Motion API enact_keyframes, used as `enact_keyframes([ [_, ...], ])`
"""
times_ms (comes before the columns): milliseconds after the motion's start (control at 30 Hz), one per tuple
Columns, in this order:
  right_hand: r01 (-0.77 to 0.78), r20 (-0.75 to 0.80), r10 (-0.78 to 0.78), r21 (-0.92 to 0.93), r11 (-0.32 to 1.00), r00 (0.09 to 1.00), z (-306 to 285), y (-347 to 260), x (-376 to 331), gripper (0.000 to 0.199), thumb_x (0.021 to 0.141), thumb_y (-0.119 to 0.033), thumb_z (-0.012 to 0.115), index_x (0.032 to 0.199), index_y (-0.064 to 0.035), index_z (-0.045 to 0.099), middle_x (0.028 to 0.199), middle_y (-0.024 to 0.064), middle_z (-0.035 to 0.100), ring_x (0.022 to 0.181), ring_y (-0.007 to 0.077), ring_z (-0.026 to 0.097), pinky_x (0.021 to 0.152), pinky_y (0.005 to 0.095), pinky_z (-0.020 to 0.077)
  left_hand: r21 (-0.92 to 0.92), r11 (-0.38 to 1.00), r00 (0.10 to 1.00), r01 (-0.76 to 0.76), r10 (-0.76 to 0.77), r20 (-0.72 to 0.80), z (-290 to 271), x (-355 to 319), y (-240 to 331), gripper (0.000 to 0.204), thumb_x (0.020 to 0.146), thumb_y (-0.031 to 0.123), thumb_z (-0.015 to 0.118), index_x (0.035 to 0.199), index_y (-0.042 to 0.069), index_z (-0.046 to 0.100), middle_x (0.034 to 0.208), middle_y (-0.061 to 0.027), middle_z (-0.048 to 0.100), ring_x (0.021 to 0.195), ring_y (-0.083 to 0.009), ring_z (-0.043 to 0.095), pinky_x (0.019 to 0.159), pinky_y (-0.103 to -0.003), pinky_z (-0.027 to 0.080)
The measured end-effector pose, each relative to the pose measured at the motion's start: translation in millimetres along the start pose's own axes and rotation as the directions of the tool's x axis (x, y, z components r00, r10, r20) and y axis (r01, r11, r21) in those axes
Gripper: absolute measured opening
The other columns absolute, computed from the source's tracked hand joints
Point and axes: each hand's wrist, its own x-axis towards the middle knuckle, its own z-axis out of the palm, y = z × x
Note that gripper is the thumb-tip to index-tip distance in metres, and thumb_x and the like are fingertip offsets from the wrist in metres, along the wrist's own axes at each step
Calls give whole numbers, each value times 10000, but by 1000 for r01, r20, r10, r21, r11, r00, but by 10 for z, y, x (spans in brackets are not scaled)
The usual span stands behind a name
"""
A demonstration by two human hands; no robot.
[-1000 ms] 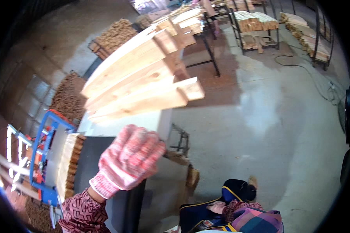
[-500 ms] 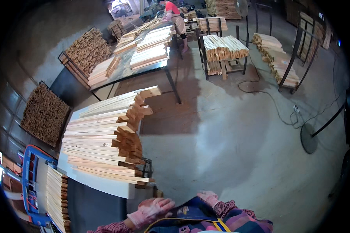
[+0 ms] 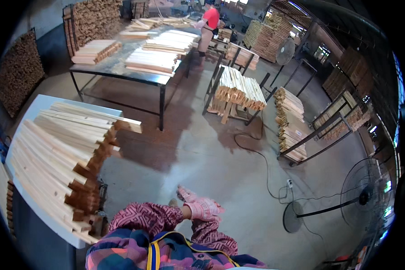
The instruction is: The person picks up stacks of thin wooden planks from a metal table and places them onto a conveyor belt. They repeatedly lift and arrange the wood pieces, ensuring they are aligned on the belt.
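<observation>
Both my hands wear pale pink knit gloves and meet in front of my body, over the floor. My left hand (image 3: pixel 204 209) lies across my right hand, its fingers reaching to the right with nothing visible in them. My right hand (image 3: pixel 186 193) is mostly covered by it; the fingers that show stretch up and to the left, apart. Just left of my patterned sleeves, a pile of wooden strips (image 3: pixel 54 155) rests in uneven layers on a pale-topped table (image 3: pixel 22 180). Neither hand touches the wood.
A dark worktable (image 3: pixel 108 69) bears more strips; a person in a red top (image 3: pixel 210 18) stands at its far end. A metal rack (image 3: pixel 207 96) of strips and a low cart (image 3: pixel 297 159) stand right of it. A fan (image 3: pixel 363 196) and cable (image 3: pixel 266 171) occupy the right floor.
My view has swung right, so the wood piles sit further left. My hands, apart at the dark cloth at my front before, are together and raised away from it.
</observation>
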Motion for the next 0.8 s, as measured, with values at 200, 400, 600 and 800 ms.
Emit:
enact_keyframes([
  [200,-299,-194,328,166,940,924,-1377,117,748,488,970,-502,526,1030,-55,715,944,108,729,824,205,688,806,322,526,-40,996,986,-83,76,-147,-356,642,-1113,476,925,535,533,1185,151,640,1207,-117,652,1129,-350,616,909,-487,523],
  [400,-213,-474,211,50,976,855,-2158,956,1542,428,973,-435,564,945,-32,704,800,89,711,680,183,677,640,357,520,-92,968,966,234,-221,133,-1281,650,-2303,511,939,533,520,1275,156,597,1246,-126,636,1152,-331,607,923,-461,519],
  [600,-136,-365,-76,-522,842,928,-3377,52,2681,123,899,-202,614,876,-81,626,780,223,646,708,408,643,608,515,495,-132,905,913,405,-390,123,-1917,1059,-3741,457,908,524,533,1138,151,663,1196,-125,668,1101,-331,641,894,-456,533],
  [800,159,-108,-411,-811,563,905,-4838,-824,5333,143,870,-196,595,956,-108,667,864,177,688,860,383,668,725,467,518,-201,687,714,699,-685,143,-2965,1788,-4665,590,935,599,489,1322,169,607,1328,-138,607,1233,-328,567,1046,-456,454],
])
